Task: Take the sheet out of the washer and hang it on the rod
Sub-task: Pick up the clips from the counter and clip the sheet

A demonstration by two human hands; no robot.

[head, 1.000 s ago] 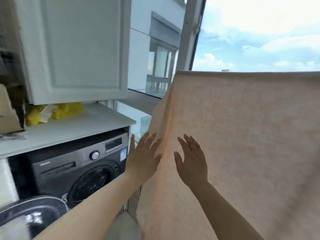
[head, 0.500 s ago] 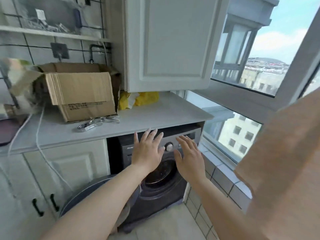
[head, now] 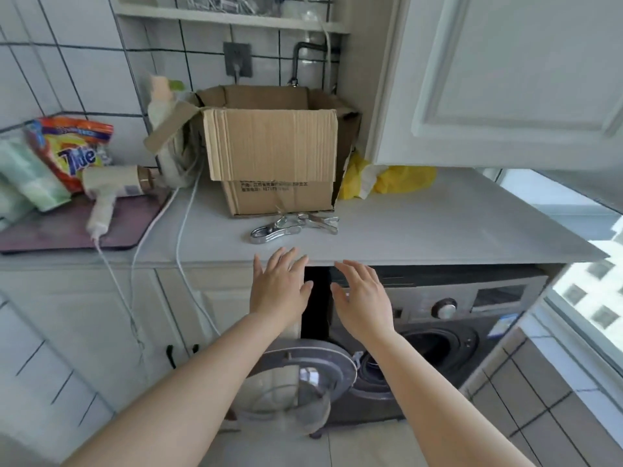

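The grey front-loading washer (head: 455, 308) stands under the countertop at the lower right. Its round door (head: 303, 382) hangs swung open to the left, and the drum opening (head: 421, 348) looks dark. My left hand (head: 279, 288) and my right hand (head: 362, 298) are stretched out side by side just below the counter's front edge, fingers spread and holding nothing. Neither the sheet nor the rod is in view.
A pale countertop (head: 438, 230) carries an open cardboard box (head: 273, 156), metal clips (head: 293, 225), a yellow bag (head: 397, 180), a hair dryer (head: 111, 193) on a purple mat and a Tide bag (head: 74, 150). A white wall cupboard (head: 505, 79) overhangs on the right; a window (head: 593, 281) lies beyond.
The view has swung left and down, away from the hanging peach sheet, which has left the frame. Both hands came off the sheet and now hover open before the counter edge.
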